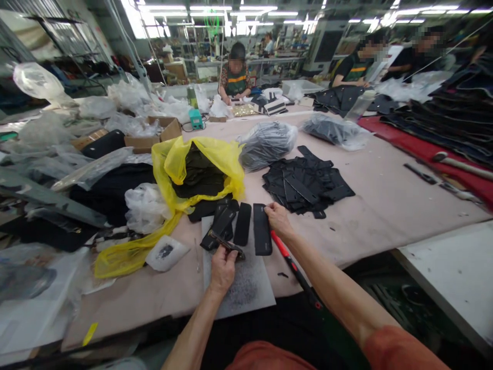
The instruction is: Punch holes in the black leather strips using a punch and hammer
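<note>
My left hand (223, 267) is closed on a dark, worn metal tool (227, 243) over a pale speckled board (246, 288). My right hand (278, 218) pinches the top right corner of a flat black strip (262, 231) at the board's right edge. Another black strip (242, 224) lies just left of it, and several overlapping black pieces (222, 221) are at the board's upper left. A red and black tool (295, 267) lies partly beneath my right forearm.
Behind the board stand a yellow bag (234, 174) of dark cloth and a heap of black pieces (308, 180). Clear bags (267, 144) lie farther back. A hammer (462, 165) rests on red cloth at the right. People (236, 77) work across the table (377, 205).
</note>
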Demonstrator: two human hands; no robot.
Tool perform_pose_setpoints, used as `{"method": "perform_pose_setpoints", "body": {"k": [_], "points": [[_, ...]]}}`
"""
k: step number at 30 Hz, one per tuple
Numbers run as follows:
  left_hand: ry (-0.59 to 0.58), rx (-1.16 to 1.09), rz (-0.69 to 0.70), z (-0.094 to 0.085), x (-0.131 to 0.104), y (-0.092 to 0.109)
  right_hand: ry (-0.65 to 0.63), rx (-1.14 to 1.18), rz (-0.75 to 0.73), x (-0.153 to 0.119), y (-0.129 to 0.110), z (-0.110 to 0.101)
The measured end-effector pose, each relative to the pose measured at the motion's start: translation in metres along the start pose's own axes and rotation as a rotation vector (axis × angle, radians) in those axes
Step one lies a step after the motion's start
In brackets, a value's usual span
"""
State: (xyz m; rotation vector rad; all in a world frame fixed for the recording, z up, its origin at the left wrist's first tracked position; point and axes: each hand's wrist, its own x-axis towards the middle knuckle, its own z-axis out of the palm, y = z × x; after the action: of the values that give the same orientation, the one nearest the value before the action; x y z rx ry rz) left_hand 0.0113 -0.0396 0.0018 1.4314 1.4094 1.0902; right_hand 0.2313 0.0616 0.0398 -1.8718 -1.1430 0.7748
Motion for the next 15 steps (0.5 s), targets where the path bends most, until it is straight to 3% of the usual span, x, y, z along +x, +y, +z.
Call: {"method": "perform_pose_setpoints", "body": {"k": [5,15], "points": [[0.029,0.048,0.017,-0.006,-0.009,0.006,-0.067,-0.194,0.017,-0.011,0.011,0.014],[-0.02,0.075,0.054,0.008,-0.004,0.022,-0.058,-0.504,0.021,-0.044,0.019,0.018]]}}
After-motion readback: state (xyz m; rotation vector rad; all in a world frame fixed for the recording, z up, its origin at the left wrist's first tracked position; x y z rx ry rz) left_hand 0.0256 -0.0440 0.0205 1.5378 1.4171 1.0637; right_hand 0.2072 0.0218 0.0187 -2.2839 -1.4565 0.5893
